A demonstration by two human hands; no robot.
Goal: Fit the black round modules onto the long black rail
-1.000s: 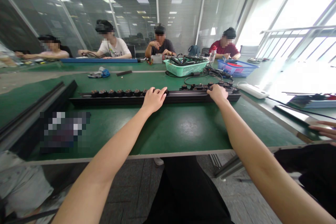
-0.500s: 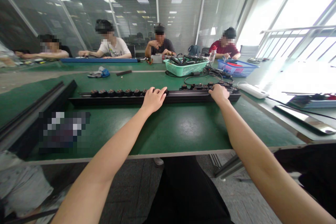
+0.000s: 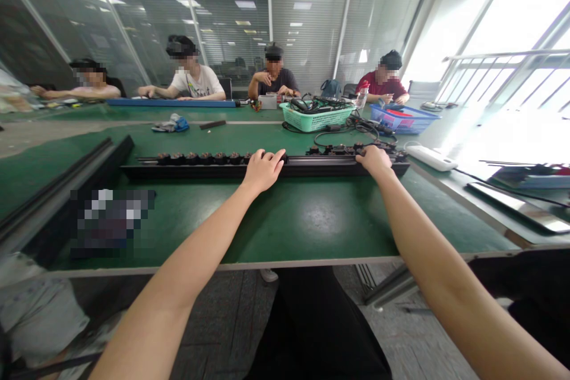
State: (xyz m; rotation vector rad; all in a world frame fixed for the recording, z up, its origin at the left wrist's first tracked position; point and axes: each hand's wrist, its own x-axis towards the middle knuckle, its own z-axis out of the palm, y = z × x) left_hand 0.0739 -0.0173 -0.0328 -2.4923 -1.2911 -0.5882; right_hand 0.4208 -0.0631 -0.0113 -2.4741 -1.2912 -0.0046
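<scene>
A long black rail (image 3: 329, 170) lies across the green table in front of me. Several small black parts with copper-coloured tops (image 3: 206, 158) sit in a row along its left half. My left hand (image 3: 262, 171) rests over the middle of the rail with fingers spread, touching the right end of that row; its fingertips partly hide what lies under them. Toward the rail's right end, my right hand (image 3: 376, 161) is closed, thumb and fingers pinching a small black part, mostly hidden. More loose black parts (image 3: 329, 149) lie just behind the rail there.
A green basket (image 3: 314, 123) of cables and a blue basket (image 3: 412, 124) stand beyond the rail. Black cable coils beside them. Another dark rail (image 3: 84, 181) is at left, a white power strip (image 3: 431, 156) at right. Several people work across the table.
The view has shifted slightly. Both hands stay at nearly the same places on the rail; the right fingers have moved a little.
</scene>
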